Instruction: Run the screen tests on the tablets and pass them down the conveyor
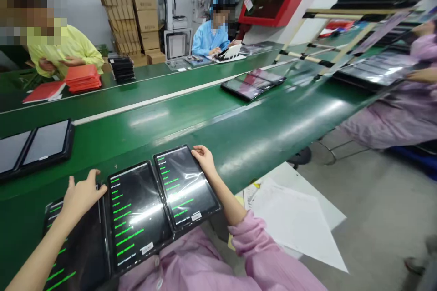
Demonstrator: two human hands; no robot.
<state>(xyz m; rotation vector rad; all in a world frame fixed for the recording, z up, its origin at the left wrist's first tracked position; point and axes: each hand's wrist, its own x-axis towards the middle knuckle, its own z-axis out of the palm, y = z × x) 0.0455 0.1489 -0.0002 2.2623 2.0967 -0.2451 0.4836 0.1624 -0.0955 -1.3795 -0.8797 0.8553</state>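
Three black tablets lie side by side at the belt's near edge, their lit screens listing test names in green text. My left hand (82, 193) is over the left tablet (80, 245), fingers spread, fingertips by the gap beside the middle tablet (138, 218). It partly covers the left tablet's screen. At the upper right edge of the right tablet (186, 186), my right hand (204, 159) is closed, thumb and fingers on that edge. Clear film with glare covers the screens, and small white labels sit near the lower edges of the middle and right tablets.
A green conveyor (177, 113) runs across. More tablets (48, 141) lie at left and a tablet group (252, 84) farther on. Co-workers sit opposite and at right. Red folders (82, 77), a wooden rack (307, 57) and white paper sheets (297, 218) are around.
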